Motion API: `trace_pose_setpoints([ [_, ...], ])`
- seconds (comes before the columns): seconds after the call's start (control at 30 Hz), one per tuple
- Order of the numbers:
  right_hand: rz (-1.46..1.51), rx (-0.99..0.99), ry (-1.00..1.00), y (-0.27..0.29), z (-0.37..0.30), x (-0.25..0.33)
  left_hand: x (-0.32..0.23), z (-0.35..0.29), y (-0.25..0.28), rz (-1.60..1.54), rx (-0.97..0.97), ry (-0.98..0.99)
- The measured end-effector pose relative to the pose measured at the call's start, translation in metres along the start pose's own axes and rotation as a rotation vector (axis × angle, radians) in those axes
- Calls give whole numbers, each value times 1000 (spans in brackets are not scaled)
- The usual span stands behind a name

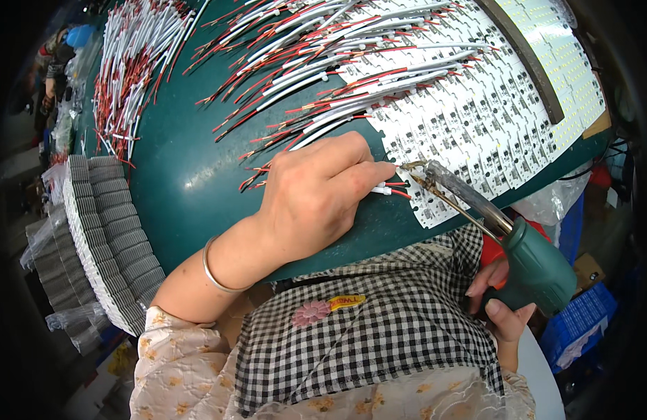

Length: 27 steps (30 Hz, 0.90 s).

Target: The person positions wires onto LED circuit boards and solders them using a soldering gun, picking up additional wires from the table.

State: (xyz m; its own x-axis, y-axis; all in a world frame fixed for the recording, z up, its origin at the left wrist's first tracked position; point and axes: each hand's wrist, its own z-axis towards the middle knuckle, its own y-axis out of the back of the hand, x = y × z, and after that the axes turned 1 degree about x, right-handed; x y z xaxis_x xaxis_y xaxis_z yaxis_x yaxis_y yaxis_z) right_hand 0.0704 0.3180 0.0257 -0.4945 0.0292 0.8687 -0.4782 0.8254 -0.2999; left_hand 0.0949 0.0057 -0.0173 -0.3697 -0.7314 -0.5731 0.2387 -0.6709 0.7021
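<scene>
My left hand (313, 189) is closed in a pinch on a thin wire (390, 190) with a white sleeve and red ends, most of it hidden behind the fingers. The fingertips are over the left edge of a white sheet of small circuit boards (470, 140). In my right hand (509, 320), low on the right, is the grip of a green soldering gun (540, 269). Its long metal barrel slants up to the left, and its tip is close to my left fingertips at the boards. Whether tip and wire touch, I cannot tell.
Rows of white-sleeved red wires (295, 80) lie across the green tabletop (190, 175) and onto the boards. A loose pile of similar wires (127, 77) lies far left. A dark bar (530, 63) rests across the boards. Grey ribbed stacks (117, 231) flank the table's left edge.
</scene>
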Motion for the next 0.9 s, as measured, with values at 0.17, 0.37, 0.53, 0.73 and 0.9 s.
trace_pose_setpoints([
  [0.17,-50,6,-20,-1,-1,-2,1,0,-1,-14,-22,17],
  [0.37,-134,-50,-42,-10,-1,3,2,0,-2,-39,-22,24],
  [0.53,-185,-37,3,0,-3,-8,0,1,-1,0,-19,17],
  [0.73,34,-176,100,-5,-5,-6,1,1,-4,15,-48,-18],
  [0.9,11,-168,69,-5,-5,-6,-1,2,-4,27,-40,-15],
])
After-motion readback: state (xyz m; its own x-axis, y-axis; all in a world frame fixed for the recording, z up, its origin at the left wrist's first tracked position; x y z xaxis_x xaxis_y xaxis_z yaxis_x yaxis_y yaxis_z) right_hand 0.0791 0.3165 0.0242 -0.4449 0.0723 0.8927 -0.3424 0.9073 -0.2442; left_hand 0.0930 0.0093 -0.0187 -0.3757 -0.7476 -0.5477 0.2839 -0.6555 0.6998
